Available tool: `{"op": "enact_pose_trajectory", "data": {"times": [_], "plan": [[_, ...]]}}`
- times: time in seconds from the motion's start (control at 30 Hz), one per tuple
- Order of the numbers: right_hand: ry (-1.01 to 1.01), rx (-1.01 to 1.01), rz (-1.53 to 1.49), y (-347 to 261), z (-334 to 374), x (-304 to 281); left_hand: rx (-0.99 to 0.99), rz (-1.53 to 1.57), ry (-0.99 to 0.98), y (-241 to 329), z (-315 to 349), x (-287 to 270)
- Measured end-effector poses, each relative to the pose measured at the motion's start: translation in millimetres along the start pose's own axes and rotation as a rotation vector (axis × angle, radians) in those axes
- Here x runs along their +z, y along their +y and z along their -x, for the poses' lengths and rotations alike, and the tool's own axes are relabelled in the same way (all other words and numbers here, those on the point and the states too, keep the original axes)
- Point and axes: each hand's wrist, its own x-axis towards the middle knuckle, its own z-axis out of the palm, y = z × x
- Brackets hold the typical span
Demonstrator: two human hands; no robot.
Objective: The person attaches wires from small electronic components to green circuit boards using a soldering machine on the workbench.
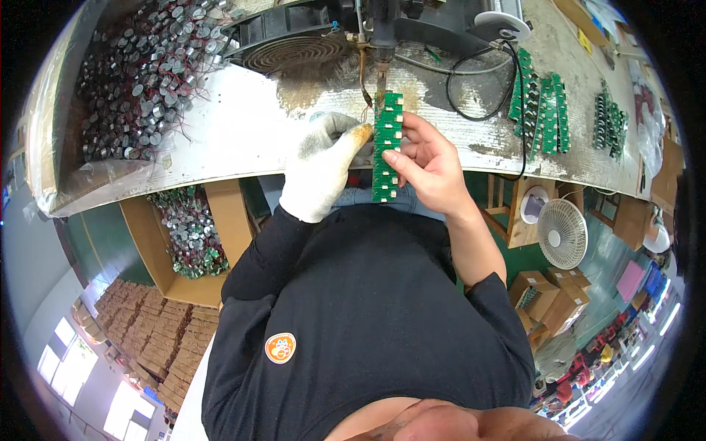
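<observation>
The person's left hand (321, 170), wearing a white knit glove, is pinching the left edge of a long green circuit board strip (387, 147), its thumb and fingers closed on the strip. The bare right hand (426, 165) is gripping the strip's right edge, fingers curled shut around its lower half. The strip is standing upright between the two hands, just at the near edge of the workbench (243, 117), its top end touching the tip of the fixed soldering tool (382, 70) that is hanging down above it.

Left of the strip, a heap of small silver cylindrical parts with red wires (140, 81) is lying on the bench. A black round fan (294, 44) is sitting behind the strip. Right of the strip, more green board strips (543, 110) are lying in stacks, with a black cable (485, 81) looping between.
</observation>
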Motion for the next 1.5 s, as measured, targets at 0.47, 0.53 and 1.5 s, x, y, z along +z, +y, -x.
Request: {"op": "enact_pose_trajectory", "data": {"times": [0.47,0.53,1.5], "plan": [[0.045,-0.028,0.045,1,-1,0,0.010,0.007,0.027,-3,-10,2],[0.039,-0.049,0.061,1,-2,1,0.059,-0.021,0.026,-4,-10,1],[0.021,0.011,0.006,7,3,-2,0.230,-0.114,0.022,-16,-4,-4]]}}
